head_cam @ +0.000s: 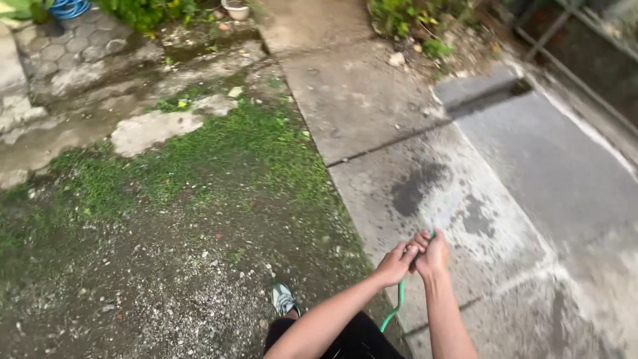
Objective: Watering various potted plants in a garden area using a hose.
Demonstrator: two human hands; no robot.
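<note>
Your fingers (413,247) are curled tight: both hands are closed around the end of the green hose (399,300), the right hand (432,254) gripping the tip and the left hand (396,263) wrapped just beside it, the two touching. The hose itself drops from your fists and curves down past your dark trousers (352,339), where it leaves the view.

A faint spray (446,211) seems to leave the tip toward the concrete slab (425,166), which shows dark wet patches (415,189) just ahead of your hands. To do this well, I would judge that you should keep the right hand pinching the opening and use the left only to steady and aim, so the stream stays narrow. Sweep along the slab's left edge, where it meets the mossy ground (199,166), and work toward the raised grey ramp (551,159) on the right.

Your shoe (284,299) stands on gravel near that edge; wet concrete is probably slippery, so place your feet carefully.
</note>
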